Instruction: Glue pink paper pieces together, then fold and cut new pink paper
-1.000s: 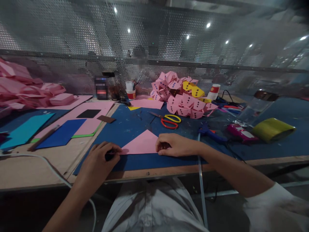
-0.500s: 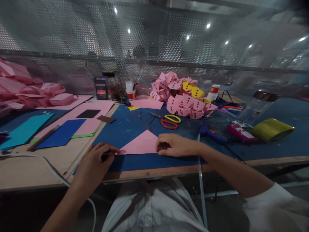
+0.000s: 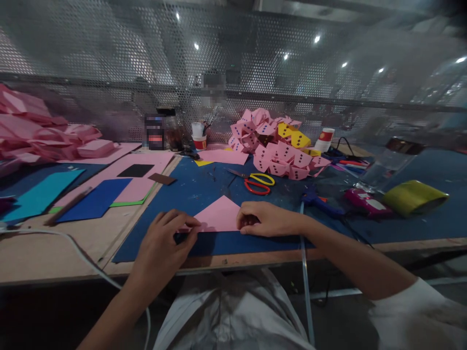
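— How do the hands work?
— The left hand (image 3: pixel 162 245) closes its fingertips at a pink paper triangle's (image 3: pixel 221 216) lower edge; whether they pinch is unclear. The right hand (image 3: pixel 264 218) grips its right side on the blue mat (image 3: pixel 226 243).
— Its handling?
— Likely light, easily creased; best held by lower corners, clear of scissors (image 3: pixel 258 186) beyond.

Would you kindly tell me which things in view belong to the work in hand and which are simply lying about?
In use, it seems:
pink triangular paper, at the left hand and right hand
blue mat under it

Apparently just lying about, untouched:
scissors
blue glue gun
yellow roll
dark blue sheet
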